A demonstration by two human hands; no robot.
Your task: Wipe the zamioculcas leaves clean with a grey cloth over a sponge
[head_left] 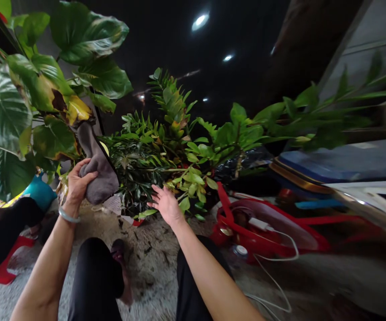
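My left hand (78, 180), with a pale bangle at the wrist, grips a dark grey sock (101, 180) near its foot part. The sock stands up from my fingers, its upper end against the yellowed, browned leaves of a large-leaved plant (50, 84). To the right, my right hand (166, 205) is empty, its fingers spread and palm partly turned up, in front of low green plants (193, 178).
At the right a red bag (280, 223) holds a white adapter (259, 224) with a white cable. Beyond it are stacked blue items (346, 160). At the left, a person in dark clothing (8, 227) is beside a red stool (10, 263).
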